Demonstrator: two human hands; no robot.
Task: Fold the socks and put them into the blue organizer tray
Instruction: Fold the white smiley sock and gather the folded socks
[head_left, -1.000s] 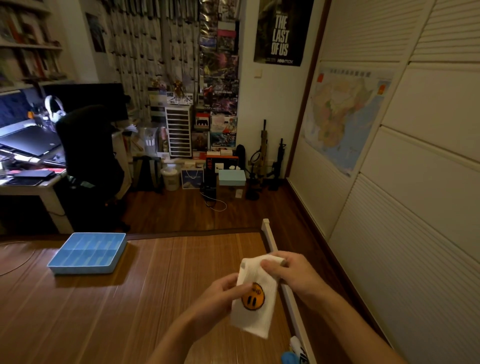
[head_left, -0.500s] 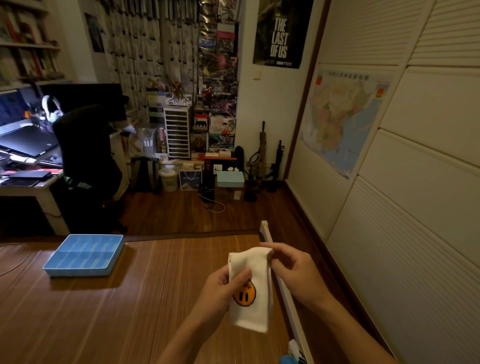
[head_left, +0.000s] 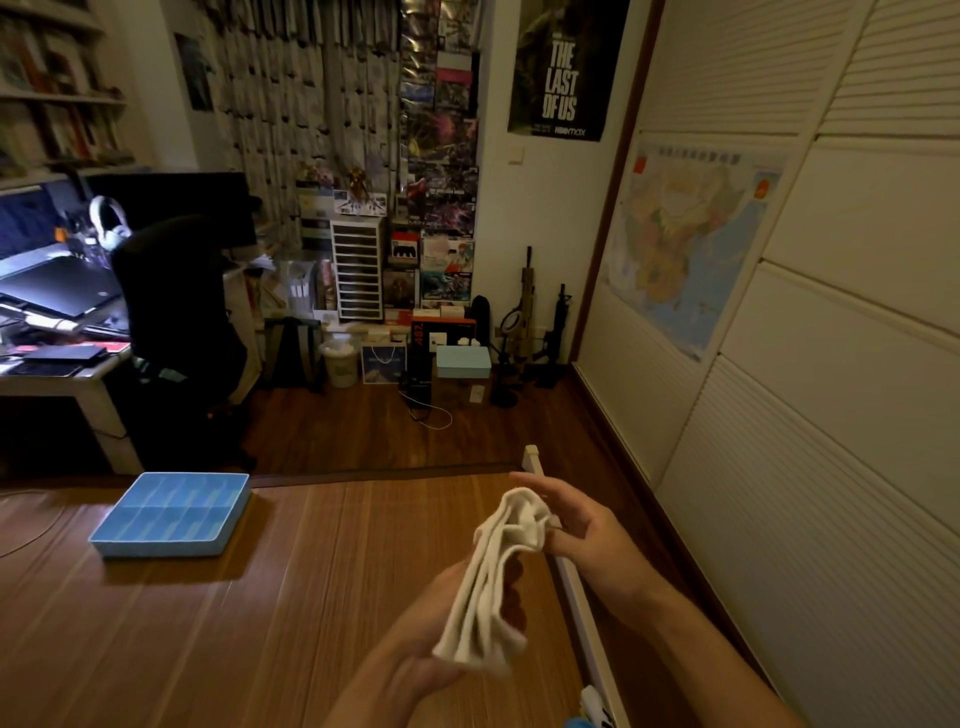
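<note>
Watching through the head camera, I see the white sock (head_left: 493, 587) bunched lengthwise and held up in the air between both hands, over the right part of the wood-grain surface (head_left: 311, 597). My operator's left hand (head_left: 423, 629) is curled round the sock's lower end, with the cloth draped across its fingers. The right hand (head_left: 592, 540) pinches the gathered upper end, its forefinger stretched out above the cloth. Any print on the sock is hidden in the folds.

The blue organizer tray (head_left: 171, 514) sits flat on the same surface, well apart from the hands, to the left and farther from me; its compartments hold no sock.

For writing, the dark poster (head_left: 566, 73) on the far wall reads "THE LAST OF US", with "HBOmax" beneath. A map (head_left: 691, 244) hangs on the sliding panel to the right; its heading is too small to read.
</note>
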